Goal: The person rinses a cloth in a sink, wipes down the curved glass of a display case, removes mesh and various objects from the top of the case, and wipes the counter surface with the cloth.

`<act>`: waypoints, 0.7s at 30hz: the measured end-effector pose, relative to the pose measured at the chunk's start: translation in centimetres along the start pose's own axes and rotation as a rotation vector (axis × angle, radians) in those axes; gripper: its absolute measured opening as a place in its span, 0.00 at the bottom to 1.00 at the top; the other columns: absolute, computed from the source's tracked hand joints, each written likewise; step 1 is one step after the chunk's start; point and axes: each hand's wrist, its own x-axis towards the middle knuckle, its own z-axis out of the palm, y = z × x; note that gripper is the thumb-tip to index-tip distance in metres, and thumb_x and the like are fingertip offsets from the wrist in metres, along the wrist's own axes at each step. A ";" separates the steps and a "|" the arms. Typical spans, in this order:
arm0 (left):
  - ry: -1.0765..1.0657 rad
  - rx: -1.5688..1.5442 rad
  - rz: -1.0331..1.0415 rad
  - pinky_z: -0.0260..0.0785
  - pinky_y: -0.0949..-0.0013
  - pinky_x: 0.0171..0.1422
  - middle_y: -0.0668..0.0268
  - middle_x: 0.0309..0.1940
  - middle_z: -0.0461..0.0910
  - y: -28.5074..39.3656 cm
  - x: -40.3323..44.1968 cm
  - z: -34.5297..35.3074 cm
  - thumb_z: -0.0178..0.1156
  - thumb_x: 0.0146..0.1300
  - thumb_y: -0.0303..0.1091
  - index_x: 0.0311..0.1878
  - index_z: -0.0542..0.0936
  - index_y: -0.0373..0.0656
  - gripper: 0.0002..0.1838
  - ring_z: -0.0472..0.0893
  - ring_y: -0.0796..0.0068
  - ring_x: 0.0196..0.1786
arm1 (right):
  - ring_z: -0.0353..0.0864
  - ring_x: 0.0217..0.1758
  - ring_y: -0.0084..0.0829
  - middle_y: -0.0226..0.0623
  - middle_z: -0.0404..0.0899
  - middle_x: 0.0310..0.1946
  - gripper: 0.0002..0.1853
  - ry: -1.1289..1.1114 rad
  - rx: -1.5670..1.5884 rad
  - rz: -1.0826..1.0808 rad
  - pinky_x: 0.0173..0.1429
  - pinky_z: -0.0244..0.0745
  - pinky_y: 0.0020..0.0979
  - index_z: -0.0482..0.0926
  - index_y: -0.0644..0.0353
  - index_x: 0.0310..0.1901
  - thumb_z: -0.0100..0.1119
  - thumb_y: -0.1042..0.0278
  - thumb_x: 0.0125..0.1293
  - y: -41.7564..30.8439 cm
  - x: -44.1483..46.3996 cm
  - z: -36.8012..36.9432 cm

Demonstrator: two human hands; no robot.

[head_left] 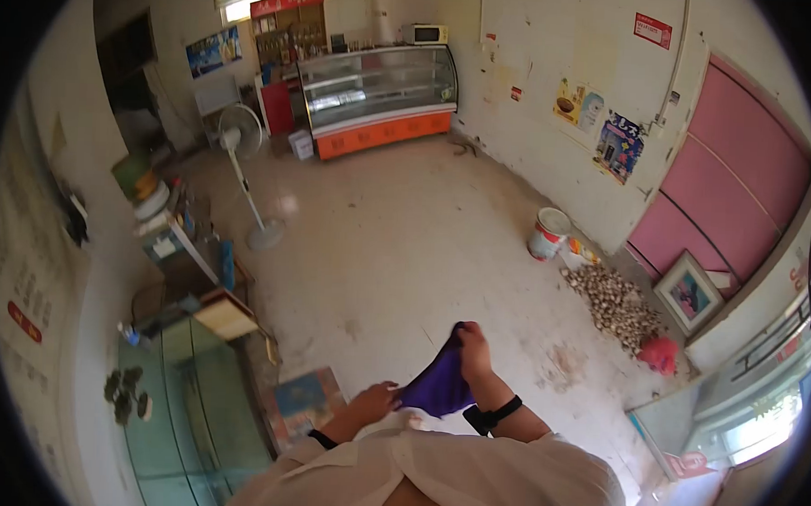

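A purple cloth is stretched between my two hands, low in the middle of the view and in front of a white shirt. My right hand grips its upper corner, with the fingers closed on it and a dark band on the wrist. Lower and to the left, my left hand pinches the cloth's left corner, and a dark band circles that wrist too. The cloth hangs in a slack fold between the hands, above the pale floor.
An orange-based glass display case stands at the back, a white fan left of it. At right are a paint bucket, a heap of small pale pieces and a framed picture. Glass-topped furniture is at lower left.
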 end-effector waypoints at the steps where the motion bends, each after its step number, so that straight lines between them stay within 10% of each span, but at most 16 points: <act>1: -0.061 -0.012 0.048 0.69 0.51 0.65 0.47 0.56 0.78 -1.0 1.5 -0.8 0.56 0.68 0.46 0.59 0.78 0.40 0.23 0.77 0.46 0.59 | 0.73 0.42 0.23 0.27 0.76 0.39 0.10 -0.140 -0.032 -0.063 0.45 0.70 0.24 0.78 0.57 0.49 0.55 0.71 0.68 -0.9 1.5 3.1; 4: -0.057 -0.339 0.134 0.63 0.53 0.72 0.47 0.63 0.74 -7.8 8.4 -3.4 0.64 0.64 0.42 0.66 0.72 0.40 0.29 0.71 0.45 0.67 | 0.72 0.46 0.19 0.27 0.76 0.41 0.09 -0.710 -0.098 -0.250 0.48 0.69 0.22 0.77 0.61 0.50 0.54 0.75 0.70 -5.7 4.8 12.7; 6: 0.018 -0.166 -0.169 0.62 0.55 0.72 0.48 0.66 0.72 -6.9 11.2 -10.5 0.61 0.68 0.38 0.67 0.69 0.35 0.28 0.70 0.51 0.71 | 0.72 0.45 0.18 0.27 0.75 0.39 0.08 -0.945 -0.209 -0.318 0.48 0.69 0.23 0.76 0.61 0.50 0.54 0.75 0.72 -9.5 6.2 17.2; 7: 0.379 -0.475 0.020 0.65 0.58 0.70 0.53 0.63 0.75 -12.2 13.6 -8.3 0.53 0.73 0.33 0.67 0.70 0.37 0.22 0.73 0.59 0.67 | 0.72 0.44 0.18 0.27 0.75 0.37 0.08 -1.025 -0.312 -0.347 0.47 0.69 0.23 0.75 0.62 0.50 0.54 0.75 0.72 -11.6 7.1 18.8; 8: 0.422 -1.160 -0.217 0.67 0.61 0.68 0.60 0.60 0.75 -12.2 15.0 -11.1 0.45 0.77 0.33 0.66 0.70 0.40 0.18 0.75 0.67 0.63 | 0.75 0.43 0.24 0.31 0.77 0.36 0.09 -1.069 -0.404 -0.259 0.46 0.70 0.28 0.76 0.60 0.51 0.54 0.73 0.72 -13.7 8.1 20.0; 11: 0.605 -1.847 -0.074 0.71 0.58 0.67 0.62 0.57 0.76 -17.0 17.7 -16.2 0.40 0.79 0.46 0.62 0.72 0.43 0.21 0.76 0.63 0.63 | 0.77 0.42 0.35 0.35 0.79 0.36 0.10 -1.101 -0.581 -0.728 0.47 0.71 0.36 0.77 0.60 0.51 0.56 0.72 0.70 -13.2 14.9 22.7; 15: 0.681 -1.951 -0.028 0.63 0.56 0.73 0.63 0.61 0.76 -21.4 25.8 -22.1 0.43 0.76 0.50 0.65 0.70 0.43 0.24 0.73 0.61 0.67 | 0.75 0.52 0.44 0.40 0.80 0.45 0.12 -1.255 -0.766 -0.676 0.58 0.70 0.41 0.79 0.58 0.52 0.60 0.68 0.68 -11.1 27.3 24.8; 16: 0.794 -1.164 -0.072 0.66 0.56 0.70 0.63 0.58 0.77 -25.6 28.2 -21.9 0.42 0.76 0.51 0.62 0.71 0.43 0.24 0.75 0.61 0.64 | 0.73 0.58 0.46 0.42 0.80 0.50 0.14 -1.255 -0.816 -0.683 0.63 0.68 0.43 0.79 0.56 0.53 0.61 0.66 0.67 -9.8 31.2 24.8; 19: 0.665 -1.977 0.259 0.71 0.62 0.44 0.70 0.27 0.73 -33.9 37.1 -26.1 0.42 0.75 0.53 0.28 0.68 0.58 0.19 0.75 0.66 0.36 | 0.74 0.58 0.45 0.38 0.80 0.51 0.15 -1.018 -1.048 -0.815 0.64 0.68 0.46 0.80 0.53 0.53 0.62 0.64 0.66 -10.0 40.2 24.1; 21: 0.642 -1.931 0.341 0.68 0.64 0.35 0.70 0.20 0.66 -41.5 43.7 -26.8 0.45 0.73 0.52 0.24 0.65 0.60 0.19 0.71 0.70 0.29 | 0.73 0.60 0.46 0.40 0.79 0.54 0.15 -0.762 -1.344 -0.752 0.66 0.67 0.45 0.79 0.52 0.54 0.62 0.65 0.65 -13.4 44.7 23.2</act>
